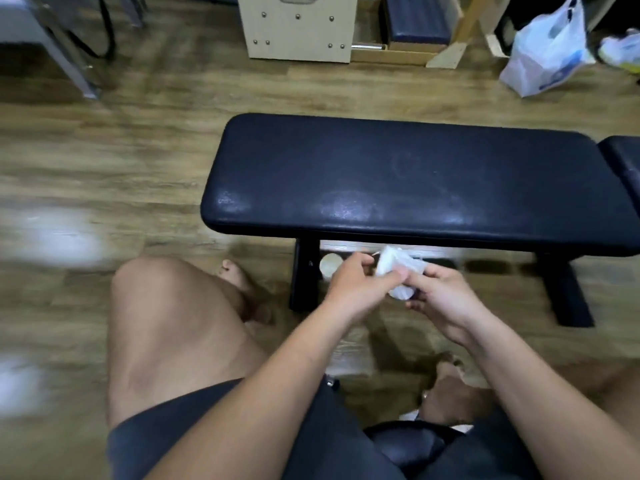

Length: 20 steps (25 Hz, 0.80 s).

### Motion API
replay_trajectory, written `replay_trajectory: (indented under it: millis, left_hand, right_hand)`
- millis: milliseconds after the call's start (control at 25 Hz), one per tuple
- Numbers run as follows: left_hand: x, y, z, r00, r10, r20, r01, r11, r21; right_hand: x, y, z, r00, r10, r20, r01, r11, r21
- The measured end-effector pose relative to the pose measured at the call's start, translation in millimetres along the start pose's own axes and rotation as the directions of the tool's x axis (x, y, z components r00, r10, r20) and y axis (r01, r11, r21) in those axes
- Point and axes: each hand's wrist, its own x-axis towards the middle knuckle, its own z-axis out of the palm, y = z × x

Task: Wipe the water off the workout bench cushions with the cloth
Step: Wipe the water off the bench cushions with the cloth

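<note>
- The cloth (398, 268) sat bunched at lower centre of the frame, just below the near edge of the cushion (398, 168) and not touching it.
- The left hand (356, 282) and right hand (446, 303) both pinched it, seemingly folding it.
- A wet sheen (346, 206) lay along the cushion's near edge; a second cushion (623, 161) showed at the right edge.
- Wiping looked not yet begun; the next move called for pressing the cloth onto that sheen.

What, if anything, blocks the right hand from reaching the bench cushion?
Nothing seen, so probably yes: the right hand, pinching the white cloth, is just before the near edge of the bench cushion.
</note>
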Motion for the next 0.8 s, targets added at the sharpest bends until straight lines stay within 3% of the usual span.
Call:
replay_trajectory:
  millis: [80, 160, 240, 320, 440, 600, 720, 800]
  left_hand:
    - [-5, -10, -4, 0.999, -0.02, -0.034, 0.013, 0.982, -0.187]
    - [-3, -13, -24, 0.991, -0.129, -0.036, 0.102, 0.899, -0.426]
    - [8, -14, -67, 0.942, -0.266, -0.204, 0.087, 0.781, -0.618]
    - [27, -22, -119, 0.788, -0.371, -0.492, -0.03, 0.774, -0.633]
    - [41, -35, -173, 0.505, -0.391, -0.77, -0.013, 0.888, -0.459]
    - [50, -42, -201, 0.332, -0.313, -0.89, 0.037, 0.947, -0.32]
    - [59, -44, -193, 0.423, -0.228, -0.877, 0.073, 0.973, -0.218]
    - [63, -41, -181, 0.471, -0.199, -0.859, -0.005, 0.974, -0.228]
  right_hand:
    - [-3, -2, 17, 0.99, 0.023, 0.143, -0.029, 0.999, 0.038]
    - [-5, -3, 17, 0.966, 0.074, 0.247, -0.107, 0.987, 0.123]
    - [-3, -6, 8, 0.967, 0.103, 0.233, -0.135, 0.983, 0.127]
    - [0, -13, 2, 0.987, 0.065, 0.15, -0.078, 0.994, 0.077]
    - [1, -20, 7, 0.992, 0.002, 0.124, -0.007, 0.999, 0.036]
    - [1, -11, 19, 0.987, 0.001, 0.161, 0.01, 0.997, -0.07]
    - [5, -11, 23, 0.983, -0.012, 0.185, 0.027, 0.996, -0.081]
    - [7, -11, 23, 0.983, -0.016, 0.183, 0.031, 0.996, -0.079]
